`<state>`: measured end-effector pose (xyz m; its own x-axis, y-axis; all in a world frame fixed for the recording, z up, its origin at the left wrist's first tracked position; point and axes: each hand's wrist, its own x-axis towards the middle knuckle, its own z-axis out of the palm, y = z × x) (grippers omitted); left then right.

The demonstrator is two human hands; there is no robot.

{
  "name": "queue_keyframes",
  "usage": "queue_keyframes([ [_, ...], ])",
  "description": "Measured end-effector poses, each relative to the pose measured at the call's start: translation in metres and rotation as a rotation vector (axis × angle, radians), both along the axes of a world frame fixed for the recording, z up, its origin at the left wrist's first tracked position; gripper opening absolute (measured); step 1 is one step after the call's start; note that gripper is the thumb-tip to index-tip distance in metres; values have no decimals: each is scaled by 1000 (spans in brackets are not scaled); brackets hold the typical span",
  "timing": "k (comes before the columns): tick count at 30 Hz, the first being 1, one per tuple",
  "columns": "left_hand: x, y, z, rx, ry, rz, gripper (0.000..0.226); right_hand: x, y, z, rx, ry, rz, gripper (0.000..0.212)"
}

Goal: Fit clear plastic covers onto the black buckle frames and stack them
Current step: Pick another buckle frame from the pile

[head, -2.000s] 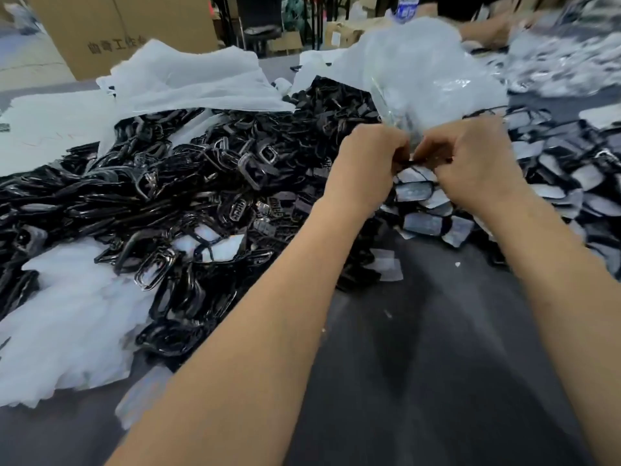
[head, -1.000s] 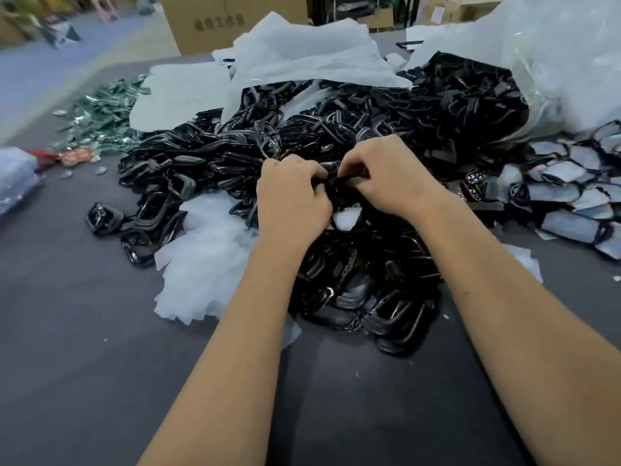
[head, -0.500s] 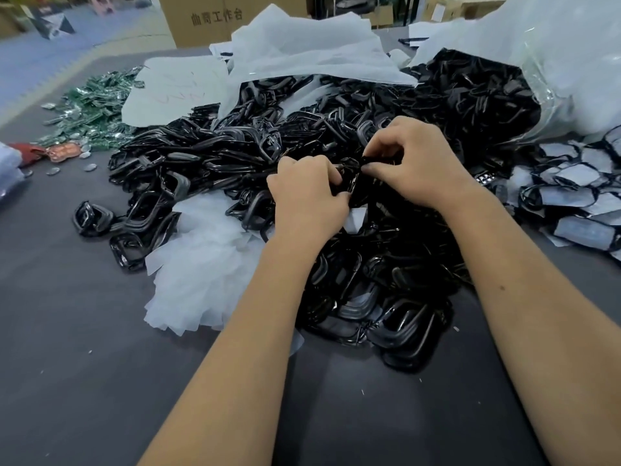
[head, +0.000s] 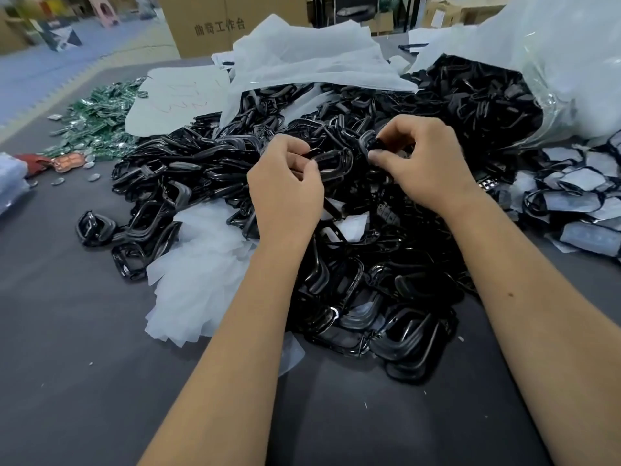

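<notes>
A big heap of glossy black buckle frames [head: 353,287] covers the middle of the dark table [head: 84,364]. Above the heap my left hand [head: 285,193] grips one black buckle frame [head: 334,163] by its left end. My right hand [head: 426,163] pinches a small black piece [head: 376,144] at that frame's right side; whether it belongs to the frame I cannot tell. Frames fitted with clear covers [head: 578,193] lie overlapping at the right. No loose clear cover shows between my fingers.
White foam sheets [head: 201,274] lie under and behind the heap. A clear plastic bag [head: 571,62] holding more frames lies at the back right. Green circuit boards [head: 97,119] are scattered at the back left. A cardboard box [head: 215,25] stands beyond the table.
My view swung left from the covered frames to the black heap. My hands have drawn apart; the left now holds a frame lifted above the heap, and the right has risen a little.
</notes>
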<state>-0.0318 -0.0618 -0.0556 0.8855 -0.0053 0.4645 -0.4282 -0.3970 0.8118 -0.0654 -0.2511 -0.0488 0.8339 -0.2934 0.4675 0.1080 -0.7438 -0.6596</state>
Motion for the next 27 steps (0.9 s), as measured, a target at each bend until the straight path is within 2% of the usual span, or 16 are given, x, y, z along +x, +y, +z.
queue_keyframes([
  [2, 2, 1, 1, -136, 118, -48, 19, 1, 2, -1, 91, -33, -23, 10],
  [3, 3, 1, 1, -208, 177, -80, 23, 2, 5, -1, 202, -39, 1, 9],
  [6, 5, -1, 1, -346, 281, -157, 32, 3, 15, 1, 610, -50, 178, 9],
  [8, 5, -3, 2, -368, 297, -217, 36, 3, 21, 2, 736, -40, 299, 6],
  [10, 5, -3, 2, -330, 286, -288, 35, 3, 24, 2, 774, -17, 393, 7],
  [13, 4, 0, 1, -285, 294, -436, 43, 2, 24, 2, 825, 21, 474, 23],
  [16, 3, 2, 2, -346, 370, -542, 61, 0, 24, 2, 832, 39, 495, 28],
  [18, 2, 2, 2, -387, 406, -551, 64, 0, 23, 2, 841, 40, 473, 27],
  [24, 8, 7, 3, -538, 486, -415, 33, 0, 21, 0, 835, 37, 426, 28],
  [27, 10, 9, 4, -639, 560, -438, 20, 0, 20, 1, 838, 38, 410, 12],
])
